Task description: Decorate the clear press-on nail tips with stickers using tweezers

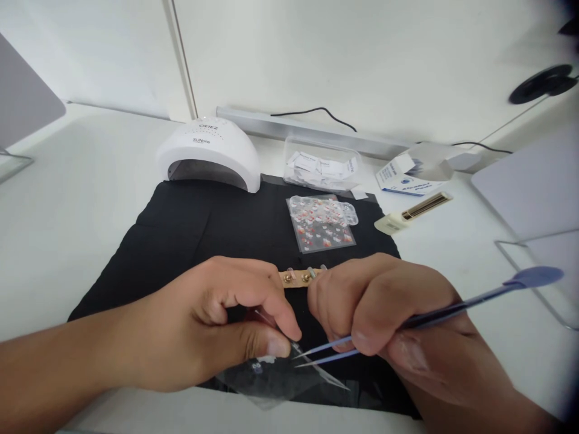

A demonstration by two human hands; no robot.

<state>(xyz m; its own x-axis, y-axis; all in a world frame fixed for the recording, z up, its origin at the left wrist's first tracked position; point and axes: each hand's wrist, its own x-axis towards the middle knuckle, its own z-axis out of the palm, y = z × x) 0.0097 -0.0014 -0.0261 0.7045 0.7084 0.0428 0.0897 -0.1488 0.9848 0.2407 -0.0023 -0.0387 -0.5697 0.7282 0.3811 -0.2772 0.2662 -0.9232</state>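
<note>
black cloth (pixel 181 229) on white table (pixel 67 229)

One left hand (pixel 239 322) and one right hand (pixel 384 307); one pair of tweezers (pixel 479 297); at least one clear film sheet (pixel 262 386). One nail lamp (pixel 208 144), one black cloth (pixel 181 226), one gold-capped bottle (pixel 407 215), one clear plastic box (pixel 323 143), one cardboard box (pixel 402 185). On a single strip (pixel 297 284), two gold knobs (pixel 288 278) show. Two black cables (pixel 323 110). White packets (pixel 322 164) overlap too much to count.

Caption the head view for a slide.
Over a black cloth, the left hand pinches a clear sheet while the right hand holds tweezers close to it.
</note>
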